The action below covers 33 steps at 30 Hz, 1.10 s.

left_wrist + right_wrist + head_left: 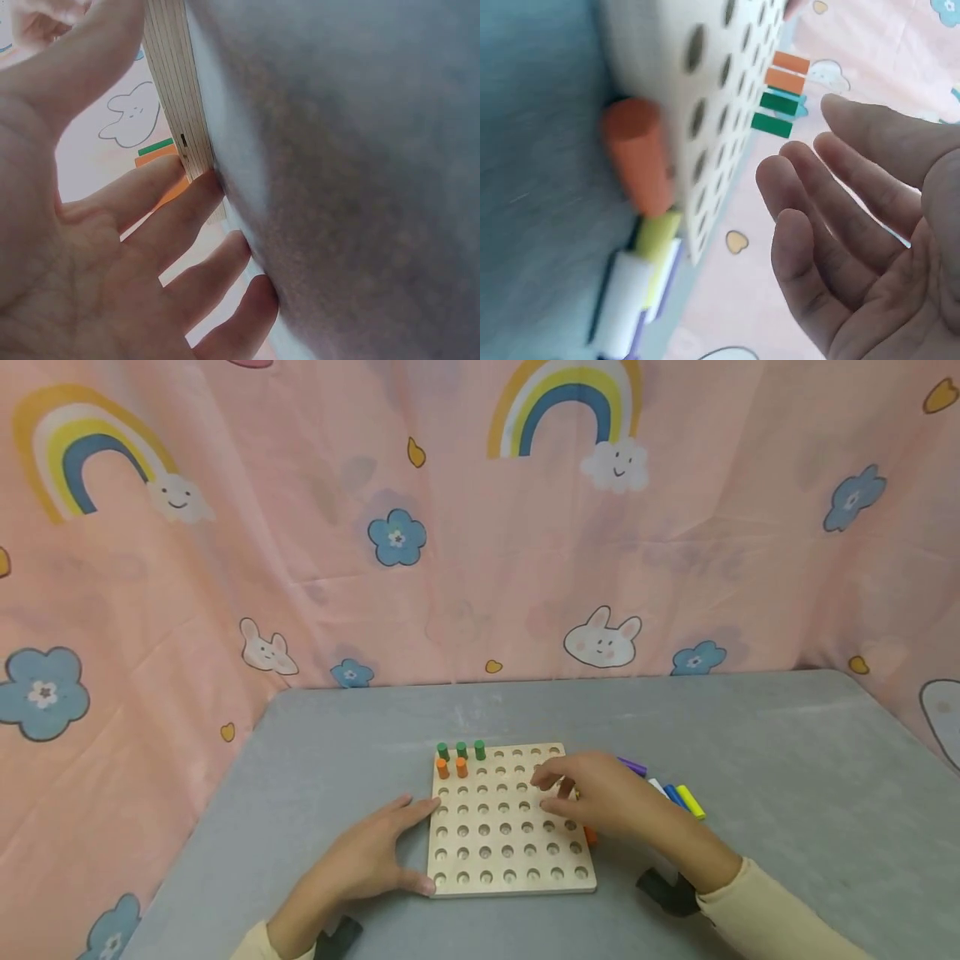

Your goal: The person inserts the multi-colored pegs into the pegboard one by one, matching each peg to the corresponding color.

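In the head view, a square, pale wooden board with rows of round holes (497,865) lies flat on the grey table (787,827), well in from its far edge. Three green cylindrical pegs (480,750) stand at the board's corner nearest the table's far-left corner, with two orange cylindrical pegs (461,767) in the next row. The left hand (371,852), fingers extended, touches the board's left side; the right hand (603,793) hovers over the opposite side, thumb and fingers curved apart with nothing between them. Toward the table's right edge lie loose purple (632,767), white (657,787), blue (676,797) and yellow (691,802) pegs; a loose orange peg (590,836) is just beside the board. In the left wrist view, spread fingertips rest low against the board's layered edge; a harder push from them could slide it and jolt the standing pegs. In the right wrist view, the relaxed hand is visibly without a peg; were it to sweep low, it could probably roll the loose cylinders away, and whether the orange one touches the board, I cannot tell.
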{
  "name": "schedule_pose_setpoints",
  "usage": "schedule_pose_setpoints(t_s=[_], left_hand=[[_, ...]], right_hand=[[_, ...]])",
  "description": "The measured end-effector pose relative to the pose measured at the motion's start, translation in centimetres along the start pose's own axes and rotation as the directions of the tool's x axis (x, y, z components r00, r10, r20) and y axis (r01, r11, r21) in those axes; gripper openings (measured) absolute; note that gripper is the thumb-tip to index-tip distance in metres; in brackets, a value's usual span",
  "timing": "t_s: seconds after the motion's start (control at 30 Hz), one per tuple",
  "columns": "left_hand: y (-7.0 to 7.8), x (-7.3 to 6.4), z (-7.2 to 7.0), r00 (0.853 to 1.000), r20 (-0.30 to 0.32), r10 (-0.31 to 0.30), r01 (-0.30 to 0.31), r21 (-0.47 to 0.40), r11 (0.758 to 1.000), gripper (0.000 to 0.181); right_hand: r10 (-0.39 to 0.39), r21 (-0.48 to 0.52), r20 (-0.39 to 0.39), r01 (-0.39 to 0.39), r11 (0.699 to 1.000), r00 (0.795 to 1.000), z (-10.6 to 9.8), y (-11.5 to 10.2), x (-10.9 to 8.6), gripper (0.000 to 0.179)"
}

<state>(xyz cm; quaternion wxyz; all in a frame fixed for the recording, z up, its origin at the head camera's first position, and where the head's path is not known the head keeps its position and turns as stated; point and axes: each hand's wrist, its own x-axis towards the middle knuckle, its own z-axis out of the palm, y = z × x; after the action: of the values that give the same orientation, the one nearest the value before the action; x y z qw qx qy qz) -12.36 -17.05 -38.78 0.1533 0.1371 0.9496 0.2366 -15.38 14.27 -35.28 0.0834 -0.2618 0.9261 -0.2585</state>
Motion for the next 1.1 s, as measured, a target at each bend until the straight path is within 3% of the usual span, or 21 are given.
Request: schedule_pose_setpoints(t_s=[0.2,0.4,0.5,0.77,1.1], left_hand=[[0.0,0.1,0.1,1.000,0.008,0.003,-0.003,-0.005,1.000,0.105],[0.0,0.1,0.1,1.000,0.010,0.003,-0.003,-0.004,1.000,0.105],[-0.1,0.1,0.0,1.000,0.012,0.001,-0.001,-0.007,1.000,0.105],[-0.1,0.0,0.0,1.000,0.017,-0.011,0.011,-0.007,1.000,0.106],[0.0,0.0,-0.1,1.000,0.018,0.000,0.000,-0.002,1.000,0.106]], right_hand=[[0.045,0.047,0.000,-0.045,0.998,0.999,0.2,1.5,-3.0,0.021],[-0.012,0.120,0.052,0.006,0.993,0.999,0.9,3.3,-5.1,0.026],[-0.008,0.144,0.045,0.001,0.990,0.999,1.2,3.6,-5.4,0.030],[0.012,0.075,-0.041,-0.009,0.997,0.999,1.6,3.7,-5.4,0.037],[0.002,0.063,-0.050,0.001,0.998,0.999,1.9,4.3,-5.4,0.039]])
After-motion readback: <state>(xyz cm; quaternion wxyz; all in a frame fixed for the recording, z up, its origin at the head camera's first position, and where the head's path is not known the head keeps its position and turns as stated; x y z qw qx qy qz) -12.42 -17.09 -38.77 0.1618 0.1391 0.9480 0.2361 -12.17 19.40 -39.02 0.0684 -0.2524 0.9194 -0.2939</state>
